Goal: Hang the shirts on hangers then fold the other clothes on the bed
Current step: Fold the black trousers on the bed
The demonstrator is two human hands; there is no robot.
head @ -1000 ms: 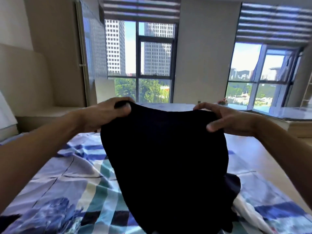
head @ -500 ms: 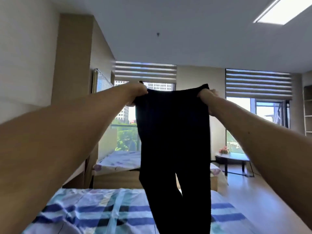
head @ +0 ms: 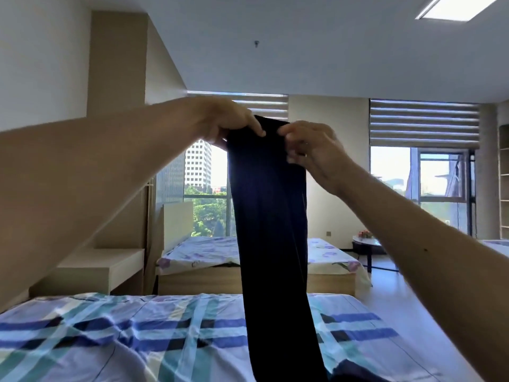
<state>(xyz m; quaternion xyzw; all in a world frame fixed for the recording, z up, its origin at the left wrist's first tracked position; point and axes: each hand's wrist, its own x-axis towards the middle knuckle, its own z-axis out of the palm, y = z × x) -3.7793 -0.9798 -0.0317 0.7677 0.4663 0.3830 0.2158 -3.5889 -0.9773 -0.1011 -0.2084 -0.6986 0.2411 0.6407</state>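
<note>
One pair of dark trousers point(head: 270, 216) hangs down the centre of the frame, its top pinched by the left hand point(head: 228, 122) and right hand point(head: 311, 150), close together above the checked bed point(head: 110, 332). Folding looks under way; next, lay it flat. Its lower end runs off the bottom edge; its cut is lost in shadow.

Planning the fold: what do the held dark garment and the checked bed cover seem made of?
The dark garment looks a thin, soft knit, matte near-black; it hangs limp from the left hand and right hand, with faint lengthwise lines. Fibre unclear. The checked bed cover is probably light woven sheeting, matte, printed blue and teal; it shows soft creases.
</note>
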